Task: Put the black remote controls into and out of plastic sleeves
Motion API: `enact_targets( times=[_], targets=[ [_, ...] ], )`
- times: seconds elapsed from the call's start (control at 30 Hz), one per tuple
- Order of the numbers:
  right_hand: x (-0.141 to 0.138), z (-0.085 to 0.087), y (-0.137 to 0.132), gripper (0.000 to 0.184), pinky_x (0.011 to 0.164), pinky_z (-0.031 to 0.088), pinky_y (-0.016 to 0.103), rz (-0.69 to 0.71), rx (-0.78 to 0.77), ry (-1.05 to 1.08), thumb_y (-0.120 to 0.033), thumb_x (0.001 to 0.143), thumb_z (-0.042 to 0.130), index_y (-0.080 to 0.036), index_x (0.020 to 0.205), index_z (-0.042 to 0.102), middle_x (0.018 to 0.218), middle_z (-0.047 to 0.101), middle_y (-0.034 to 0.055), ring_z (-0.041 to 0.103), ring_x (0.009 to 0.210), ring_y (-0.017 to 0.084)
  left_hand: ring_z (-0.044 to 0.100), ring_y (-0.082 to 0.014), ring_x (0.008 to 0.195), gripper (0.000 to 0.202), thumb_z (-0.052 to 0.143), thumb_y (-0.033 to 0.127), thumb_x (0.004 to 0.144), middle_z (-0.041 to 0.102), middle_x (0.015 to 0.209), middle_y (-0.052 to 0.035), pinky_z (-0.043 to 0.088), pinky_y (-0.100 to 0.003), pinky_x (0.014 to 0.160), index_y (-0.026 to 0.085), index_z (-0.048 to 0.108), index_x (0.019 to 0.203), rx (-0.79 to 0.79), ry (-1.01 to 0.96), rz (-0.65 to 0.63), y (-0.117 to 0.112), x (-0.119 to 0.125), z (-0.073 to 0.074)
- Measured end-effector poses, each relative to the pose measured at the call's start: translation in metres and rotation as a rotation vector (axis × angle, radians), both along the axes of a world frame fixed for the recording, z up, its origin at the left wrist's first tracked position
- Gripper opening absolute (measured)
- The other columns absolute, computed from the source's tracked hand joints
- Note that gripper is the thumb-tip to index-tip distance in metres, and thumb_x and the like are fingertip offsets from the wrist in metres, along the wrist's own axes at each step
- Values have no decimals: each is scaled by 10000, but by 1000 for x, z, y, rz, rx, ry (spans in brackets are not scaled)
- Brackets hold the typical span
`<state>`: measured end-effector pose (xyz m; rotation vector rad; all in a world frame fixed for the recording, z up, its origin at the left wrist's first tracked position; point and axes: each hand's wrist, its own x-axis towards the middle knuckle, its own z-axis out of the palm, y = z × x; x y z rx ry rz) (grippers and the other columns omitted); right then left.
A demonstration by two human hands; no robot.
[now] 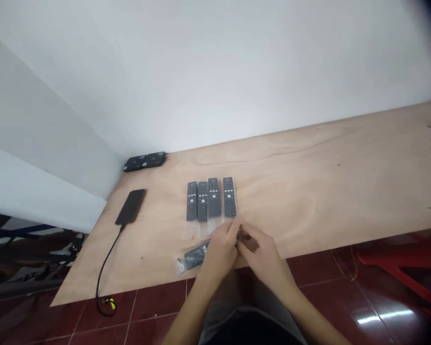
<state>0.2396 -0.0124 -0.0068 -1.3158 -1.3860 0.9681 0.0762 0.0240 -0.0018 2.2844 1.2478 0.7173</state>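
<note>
A dark remote control (196, 255) in a clear plastic bag (180, 265) lies slanted near the table's front edge, partly covered by my left hand (221, 247). The fingers of that hand are closed over the bag's right end. Against them my right hand (261, 251) is closed in a pinch, fingertips meeting those of the left. What lies between the fingertips is mostly hidden. Just beyond my hands is a row of several bagged remote controls (214, 197), with the rightmost remote control (229, 196) set slightly apart.
On the wooden table (309, 191), a phone (130, 207) lies at the left with a black cable (102, 268) hanging over the edge. Two black boxes (153, 160) sit in the back corner by the white wall (219, 72). A red chair (402, 263) stands at the lower right.
</note>
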Motion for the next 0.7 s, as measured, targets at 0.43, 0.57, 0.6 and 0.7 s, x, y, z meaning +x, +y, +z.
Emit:
enact_targets(
  times=[0.43,0.57,0.6,0.7],
  targets=[
    [33,7,15,348,938,621,440,-96,168,35,-445,1142,517,-271,1294,777,1159,766,111,726,1062,281,717,-331,1224,747,727,96,913,720,1368,-99,611,-485,1011,293,493,1595,-8,124,1,-4,-16,7],
    [51,-3,21,391,921,607,448,-187,108,-44,-522,1100,597,-243,1316,766,1211,758,123,710,1082,304,722,-333,1192,700,721,90,897,714,1309,-96,619,-484,988,279,532,1544,6,133,12,-8,-17,-1],
    [55,-6,21,426,933,602,460,-212,98,-73,-543,1067,650,-233,1340,754,1224,754,130,706,1082,311,722,-329,1181,696,720,92,901,710,1293,-95,620,-477,982,281,532,1544,19,121,17,-9,-16,-2],
    [61,-8,21,484,988,584,482,-223,69,-78,-567,971,782,-219,1305,750,1216,765,127,703,1103,324,717,-314,1171,689,711,85,916,702,1268,-90,617,-456,980,292,530,1547,59,60,31,-11,-13,-4]
  ],
)
